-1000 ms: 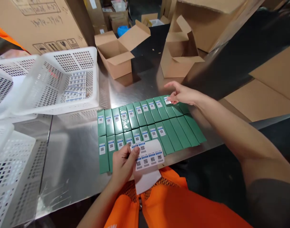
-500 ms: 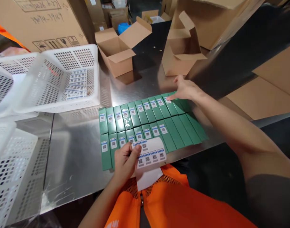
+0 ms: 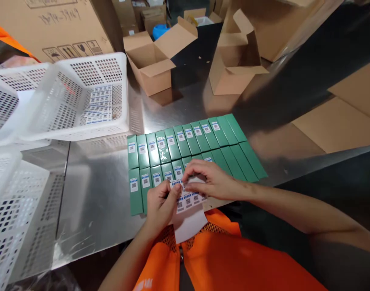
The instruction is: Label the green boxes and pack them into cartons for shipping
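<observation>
My left hand [image 3: 159, 205] pinches the left edge of a white sheet of QR-code stickers [image 3: 188, 203] between thumb and fingers. Over that sheet bends my right hand [image 3: 214, 180], its thumb and forefinger closed at a sticker near the left thumb; the fingertips partly cover it. Beneath and beyond lie two rows of narrow green boxes [image 3: 199, 139], side by side on the metal table [image 3: 96, 194]. In the back row, the boxes bear stickers except the two at the right end. Several front-row boxes at the right show plain green tops; my hands hide others.
To the left stand white perforated baskets [image 3: 125, 101], one with sticker sheets [image 3: 100, 103] inside. Two open cardboard boxes [image 3: 159, 83] [image 3: 225, 83] stand behind the green boxes. Large cartons [image 3: 78, 24] rise at the back, and cardboard flaps [image 3: 333, 125] lie at right.
My right hand has moved from the right end of the back row down and left to the sticker sheet. The sticker it was touching now lies uncovered on its box. My left hand keeps its hold.
</observation>
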Demonstrator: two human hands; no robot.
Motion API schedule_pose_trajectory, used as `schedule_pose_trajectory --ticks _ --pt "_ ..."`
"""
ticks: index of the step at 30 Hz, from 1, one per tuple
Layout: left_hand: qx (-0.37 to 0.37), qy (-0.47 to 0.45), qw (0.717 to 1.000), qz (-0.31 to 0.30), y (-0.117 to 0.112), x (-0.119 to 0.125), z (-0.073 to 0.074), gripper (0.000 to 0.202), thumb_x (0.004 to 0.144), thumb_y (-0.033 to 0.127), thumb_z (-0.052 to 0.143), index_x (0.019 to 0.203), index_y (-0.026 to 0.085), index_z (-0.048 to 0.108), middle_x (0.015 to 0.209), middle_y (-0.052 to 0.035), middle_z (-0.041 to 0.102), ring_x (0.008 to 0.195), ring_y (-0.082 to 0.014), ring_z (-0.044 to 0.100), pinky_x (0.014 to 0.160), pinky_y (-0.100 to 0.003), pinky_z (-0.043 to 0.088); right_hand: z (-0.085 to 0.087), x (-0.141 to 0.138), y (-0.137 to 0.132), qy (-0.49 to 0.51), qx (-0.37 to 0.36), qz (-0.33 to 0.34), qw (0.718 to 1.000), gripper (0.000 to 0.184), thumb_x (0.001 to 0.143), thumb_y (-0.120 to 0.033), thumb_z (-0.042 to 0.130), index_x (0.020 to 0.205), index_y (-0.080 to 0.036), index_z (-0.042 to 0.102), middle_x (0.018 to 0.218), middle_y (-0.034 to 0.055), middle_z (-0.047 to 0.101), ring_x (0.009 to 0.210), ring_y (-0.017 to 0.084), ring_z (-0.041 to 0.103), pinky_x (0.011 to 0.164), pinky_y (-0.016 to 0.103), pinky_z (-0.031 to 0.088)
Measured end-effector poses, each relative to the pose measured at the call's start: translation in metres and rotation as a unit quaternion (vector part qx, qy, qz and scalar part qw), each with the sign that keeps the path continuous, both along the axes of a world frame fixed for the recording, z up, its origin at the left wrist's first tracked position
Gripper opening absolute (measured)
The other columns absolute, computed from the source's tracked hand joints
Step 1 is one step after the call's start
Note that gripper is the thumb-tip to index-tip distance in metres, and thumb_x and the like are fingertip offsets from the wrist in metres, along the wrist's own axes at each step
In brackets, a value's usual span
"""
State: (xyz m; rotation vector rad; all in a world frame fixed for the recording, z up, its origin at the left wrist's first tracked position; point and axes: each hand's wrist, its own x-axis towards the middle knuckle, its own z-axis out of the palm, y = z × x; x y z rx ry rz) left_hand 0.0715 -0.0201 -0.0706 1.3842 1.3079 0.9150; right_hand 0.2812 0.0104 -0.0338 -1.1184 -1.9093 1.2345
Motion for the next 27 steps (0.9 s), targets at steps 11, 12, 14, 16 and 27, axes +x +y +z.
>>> schedule_pose_trajectory --ticks 11,12,14,16,27 --pt "-0.002 -0.006 1.000 -0.009 -0.003 -0.002 -0.007 0.054 0.090 0.056 0.063 0.053 0.021 0.042 0.045 0.0034 0.049 0.045 -0.0095 0.041 0.047 -0.023 0.030 0.013 0.019 -0.016 0.138 0.046 -0.115 0.983 0.012 0.090 -0.034 0.074 0.085 -0.026 0.066 0.098 0.0022 0.069 0.093 0.017 0.065 0.084 0.033 0.052" --pt "-0.005 -0.008 1.000 -0.014 -0.003 -0.002 -0.007 0.054 0.090 0.055 0.063 0.053 0.022 0.042 0.044 0.0033 0.050 0.045 -0.0098 0.042 0.047 -0.023 0.031 0.017 0.030 -0.013 0.144 0.030 -0.157 0.977 0.016 0.089 -0.037 0.075 0.087 -0.026 0.064 0.097 0.0023 0.068 0.091 0.017 0.066 0.080 0.032 0.053" --pt "-0.012 -0.013 1.000 -0.024 -0.004 -0.003 -0.008 0.053 0.090 0.055 0.062 0.054 0.022 0.042 0.044 0.0028 0.051 0.046 -0.0106 0.044 0.048 -0.023 0.033 0.021 0.053 -0.002 0.115 0.001 -0.238 0.964 0.025 0.085 -0.043 0.078 0.089 -0.026 0.061 0.088 0.0013 0.066 0.081 0.017 0.065 0.072 0.031 0.053" --pt "-0.017 -0.018 0.999 -0.027 -0.004 -0.004 -0.008 0.053 0.091 0.055 0.062 0.054 0.023 0.042 0.043 0.0027 0.052 0.045 -0.0110 0.044 0.048 -0.024 0.033 0.017 0.076 0.009 0.052 -0.051 -0.257 0.964 0.032 0.080 -0.046 0.080 0.090 -0.025 0.058 0.076 -0.0014 0.062 0.069 0.016 0.061 0.064 0.030 0.050" --pt "-0.003 -0.017 0.999 -0.036 -0.004 -0.004 -0.009 0.051 0.092 0.050 0.062 0.055 0.023 0.041 0.042 0.0033 0.051 0.045 -0.0115 0.045 0.047 -0.023 0.033 -0.013 0.091 0.018 -0.134 -0.198 -0.209 0.948 0.055 0.076 -0.039 0.076 0.113 -0.028 0.037 0.069 -0.0065 0.063 0.065 0.018 0.063 0.061 0.031 0.049"
